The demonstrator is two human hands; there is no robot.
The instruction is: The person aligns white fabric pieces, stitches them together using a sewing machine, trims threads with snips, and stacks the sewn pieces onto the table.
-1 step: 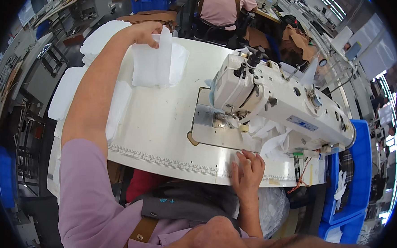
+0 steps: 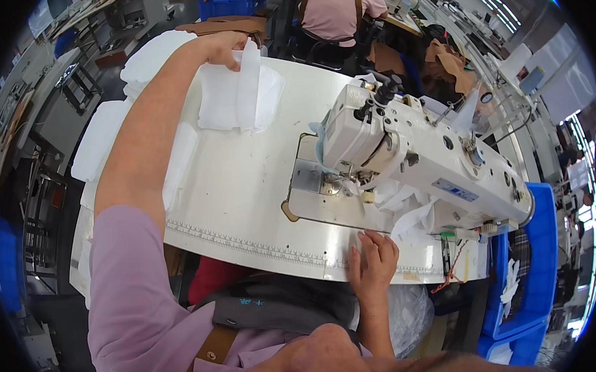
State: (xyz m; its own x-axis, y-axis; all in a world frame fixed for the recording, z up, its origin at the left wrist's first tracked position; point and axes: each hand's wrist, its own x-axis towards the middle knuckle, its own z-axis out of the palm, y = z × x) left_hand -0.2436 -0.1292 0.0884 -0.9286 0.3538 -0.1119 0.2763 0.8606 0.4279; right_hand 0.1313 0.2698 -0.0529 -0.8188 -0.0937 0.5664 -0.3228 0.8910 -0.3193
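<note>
My left hand point(image 2: 223, 50) is stretched out to the far left of the white sewing table point(image 2: 244, 189). Its thumb and fingers pinch a white fabric piece point(image 2: 248, 87), whose upper edge stands up from a small pile of white fabric pieces point(image 2: 270, 96). My right hand point(image 2: 375, 266) lies at the table's near edge with fingers apart, holding nothing. Beyond its fingertips, loose white fabric strips point(image 2: 414, 221) lie beneath the arm of the sewing machine point(image 2: 414, 156). The metal needle plate point(image 2: 306, 175) is bare in front of the needle area.
More white fabric stacks point(image 2: 100, 139) lie beside and partly behind my left forearm. A printed ruler point(image 2: 247, 246) runs along the near edge. Blue bins point(image 2: 544, 254) stand at the right, one with white scraps. Across the table sits another person point(image 2: 333, 12) in pink.
</note>
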